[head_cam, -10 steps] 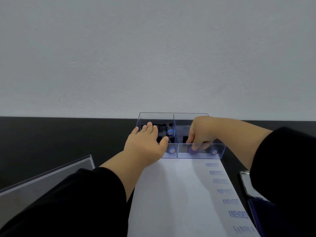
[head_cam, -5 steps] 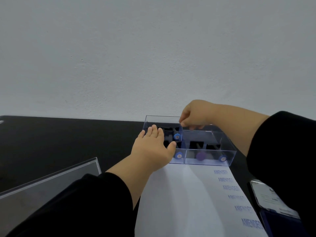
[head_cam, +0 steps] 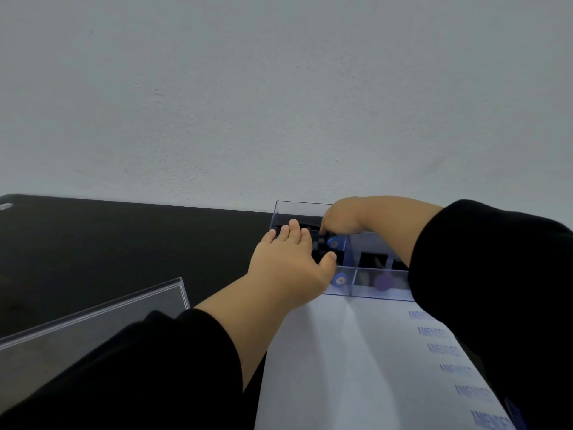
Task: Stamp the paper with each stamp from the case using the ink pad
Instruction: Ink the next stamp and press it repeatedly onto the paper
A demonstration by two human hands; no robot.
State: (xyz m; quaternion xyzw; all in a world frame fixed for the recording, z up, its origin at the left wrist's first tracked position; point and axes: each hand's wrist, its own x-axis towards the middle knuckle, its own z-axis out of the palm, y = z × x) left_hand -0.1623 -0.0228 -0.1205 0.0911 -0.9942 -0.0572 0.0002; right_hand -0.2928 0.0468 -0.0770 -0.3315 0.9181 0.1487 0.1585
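The clear plastic case point(head_cam: 379, 293) with divided compartments stands at the far end of the white paper point(head_cam: 341, 367). My left hand point(head_cam: 288, 268) rests flat on the case's left side, fingers straight. My right hand point(head_cam: 341, 215) reaches across into the back left compartment, its fingertips curled down and pinching the black handle of a blue-knobbed stamp point(head_cam: 333, 242). Another blue-knobbed stamp point(head_cam: 340, 279) and a purple-knobbed one point(head_cam: 383, 282) lie in the front compartments. Blue "AMENDED" prints point(head_cam: 440, 347) run down the paper's right edge. My right sleeve hides most of the ink pad.
The case's clear lid point(head_cam: 93, 330) lies on the black table point(head_cam: 124, 243) at the left. A pale wall rises right behind the case. A thin blue edge point(head_cam: 514, 412) shows at the bottom right beside my sleeve.
My right hand left the front right compartment, rose over the case and came down into the back left compartment onto a blue-knobbed stamp. My left hand stayed on the case.
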